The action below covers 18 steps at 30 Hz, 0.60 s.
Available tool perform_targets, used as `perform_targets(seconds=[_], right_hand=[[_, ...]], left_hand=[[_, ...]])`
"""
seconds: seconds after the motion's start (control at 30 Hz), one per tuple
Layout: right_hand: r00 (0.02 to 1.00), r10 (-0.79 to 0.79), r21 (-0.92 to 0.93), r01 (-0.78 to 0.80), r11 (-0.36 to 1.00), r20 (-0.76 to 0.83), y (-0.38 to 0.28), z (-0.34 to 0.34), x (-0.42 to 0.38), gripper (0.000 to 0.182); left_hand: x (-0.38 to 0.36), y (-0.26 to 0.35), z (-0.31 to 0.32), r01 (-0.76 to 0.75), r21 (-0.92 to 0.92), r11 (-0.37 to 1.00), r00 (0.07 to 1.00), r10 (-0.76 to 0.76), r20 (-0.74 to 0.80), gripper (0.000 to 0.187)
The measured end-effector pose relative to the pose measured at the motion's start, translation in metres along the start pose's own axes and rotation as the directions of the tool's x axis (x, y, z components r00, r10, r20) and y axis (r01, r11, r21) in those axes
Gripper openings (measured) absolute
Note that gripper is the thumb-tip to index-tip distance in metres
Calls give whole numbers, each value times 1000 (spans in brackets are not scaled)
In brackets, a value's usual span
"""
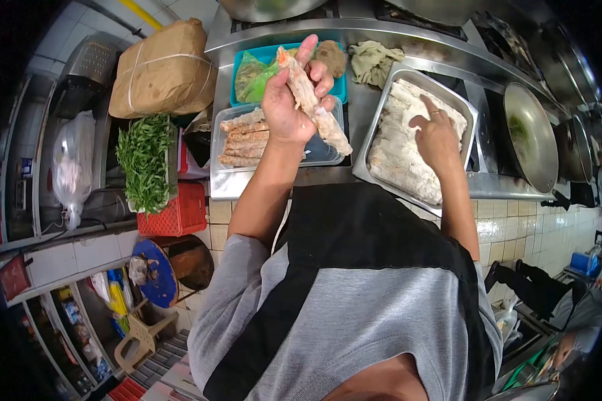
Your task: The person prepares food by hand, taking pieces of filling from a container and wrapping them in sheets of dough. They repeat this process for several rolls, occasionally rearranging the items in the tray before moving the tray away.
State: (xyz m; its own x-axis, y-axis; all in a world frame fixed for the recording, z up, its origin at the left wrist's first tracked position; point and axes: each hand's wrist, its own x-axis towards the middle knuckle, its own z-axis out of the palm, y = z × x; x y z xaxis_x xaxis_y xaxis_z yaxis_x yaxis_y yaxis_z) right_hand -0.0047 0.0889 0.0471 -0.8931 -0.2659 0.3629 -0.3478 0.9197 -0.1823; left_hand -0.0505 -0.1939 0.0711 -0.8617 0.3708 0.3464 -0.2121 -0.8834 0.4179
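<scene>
My left hand is wrapped around a long pinkish food roll with an orange bit at its upper end, held tilted above a clear plastic container. Several similar uncoated rolls lie side by side in that container. To the right, a deep metal tray is filled with rolls coated in white powder. My right hand is over this tray with its fingers apart, fingertips at the powder; I see nothing held in it.
Behind the container sits a teal tray with a green plastic bag. A crumpled cloth lies nearby. A large wok stands at right. Leafy greens and a wrapped brown parcel are at left. Another person is at far right.
</scene>
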Motion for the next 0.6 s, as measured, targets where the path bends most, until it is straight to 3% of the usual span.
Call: perform_targets(seconds=[0.07,0.13,0.2,0.23,0.3,0.33,0.37,0.4,0.47,0.53,0.57,0.6], right_hand=[[988,51,318,-95,943,143,-20,0,4,19],[894,-2,701,-350,621,447,-52,-5,12,23],[898,-127,874,-366,320,422,-78,12,11,27],[846,-96,841,-499,210,525,-85,17,12,30],[923,28,784,-342,518,383,-88,3,16,30],[953,72,705,-266,657,293,-88,-4,18,30],[988,55,702,-143,698,147,-79,1,16,31],[992,57,674,-119,729,113,-72,-1,15,30],[997,50,616,-71,784,52,-63,-5,14,29],[995,52,626,-90,774,79,-62,-6,13,30],[987,74,632,-147,761,140,-63,-3,13,30],[975,93,634,-202,747,202,-65,1,15,31]], left_hand=[[0,1,0,-39,-11,999,999,39,-25,64],[1,-2,0,-76,-80,994,997,75,-12,66],[8,-4,2,-112,-127,986,988,124,90,71],[8,-4,9,-131,-31,991,991,130,-22,69],[4,-6,28,-140,162,977,956,176,-234,65],[0,-5,25,-40,258,965,957,111,-266,63],[-8,-2,13,63,348,935,951,49,-305,61],[-17,0,1,165,430,888,938,-6,-348,59],[-32,0,-12,281,416,865,933,-145,-329,48],[-47,-1,-15,341,431,835,913,-185,-364,47],[-53,1,-22,305,319,897,919,-189,-347,48],[-59,5,-29,309,331,891,913,-181,-366,49]])
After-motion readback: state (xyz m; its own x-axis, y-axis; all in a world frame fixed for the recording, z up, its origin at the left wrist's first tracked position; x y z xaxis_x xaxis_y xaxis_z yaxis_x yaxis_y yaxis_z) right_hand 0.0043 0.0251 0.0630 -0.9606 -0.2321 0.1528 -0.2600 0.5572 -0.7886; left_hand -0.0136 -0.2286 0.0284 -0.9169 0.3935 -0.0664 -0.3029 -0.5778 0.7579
